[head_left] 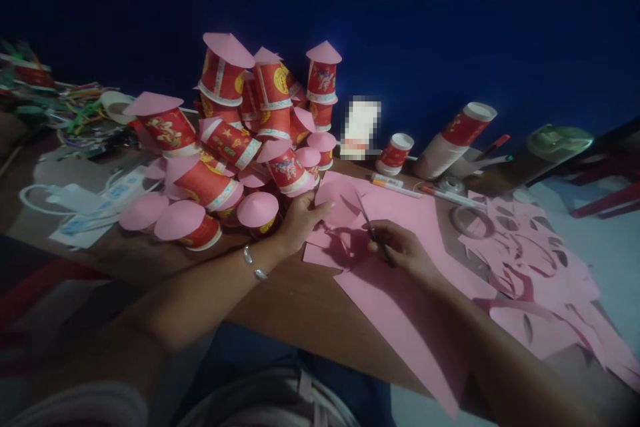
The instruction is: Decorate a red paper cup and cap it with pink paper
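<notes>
Between thumb and fingers my left hand (304,220) grips a round pink paper disc (336,201) by its left edge. My right hand (400,245) is closed round a pair of scissors (369,221), whose blades point up and left at the disc's right side. Whether the blades touch the paper I cannot make out. Beneath both hands lie large pink paper sheets (415,213), one running down past the table's front edge. Left of my left hand stands a heap of red paper cups with pink cone tops (200,177), some stacked, some lying tilted.
Cut pink paper scraps (540,260) cover the right side, with a tape roll (473,221) at their edge. Behind the sheets are a glue stick (387,181), a red cup (395,155) and a leaning cup stack (457,137). A white power strip (75,197) lies left.
</notes>
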{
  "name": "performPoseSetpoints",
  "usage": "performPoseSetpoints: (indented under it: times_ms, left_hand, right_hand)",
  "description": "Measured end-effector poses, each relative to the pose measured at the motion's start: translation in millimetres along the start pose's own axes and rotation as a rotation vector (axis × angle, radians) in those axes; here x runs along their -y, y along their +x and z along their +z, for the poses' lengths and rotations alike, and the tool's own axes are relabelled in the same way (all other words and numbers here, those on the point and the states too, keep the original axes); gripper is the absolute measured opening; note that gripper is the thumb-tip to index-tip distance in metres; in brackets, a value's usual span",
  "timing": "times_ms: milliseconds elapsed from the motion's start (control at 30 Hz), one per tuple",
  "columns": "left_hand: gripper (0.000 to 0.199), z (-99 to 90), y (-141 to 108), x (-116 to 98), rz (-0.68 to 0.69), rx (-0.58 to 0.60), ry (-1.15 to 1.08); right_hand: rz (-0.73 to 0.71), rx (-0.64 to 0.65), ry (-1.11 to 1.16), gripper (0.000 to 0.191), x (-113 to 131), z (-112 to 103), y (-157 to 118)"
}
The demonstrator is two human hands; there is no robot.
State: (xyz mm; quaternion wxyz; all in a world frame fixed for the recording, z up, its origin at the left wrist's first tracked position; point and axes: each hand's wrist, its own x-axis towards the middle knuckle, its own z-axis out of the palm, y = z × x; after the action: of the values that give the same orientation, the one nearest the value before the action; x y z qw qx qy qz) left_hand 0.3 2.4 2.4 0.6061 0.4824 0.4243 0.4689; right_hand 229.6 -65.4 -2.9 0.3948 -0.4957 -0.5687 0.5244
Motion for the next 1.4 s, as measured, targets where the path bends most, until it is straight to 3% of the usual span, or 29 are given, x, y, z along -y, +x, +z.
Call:
performPoseSetpoints:
  times_ms: [300,667,967,1400]
  left_hand:
    - [0.037,1.8,-1,-3,-0.007,-0.002,-0.034]
    - [0.035,1.0,-1,-3,-0.001,0.009,-0.030]
    - [0.032,1.4,-1,-2,0.014,0.016,-0.027]
    - [0.033,1.4,-1,-3,0.024,0.014,-0.050]
  right_hand:
    - [0.044,0.154,-0.082,0.043,19,-2,-3]
    - [0.073,0.136,-0.145,0.045,28,-2,-3]
    - [0.128,0.123,-0.131,0.057,23,-2,-4]
    - [0.126,0.129,-0.119,0.052,17,-5,-4]
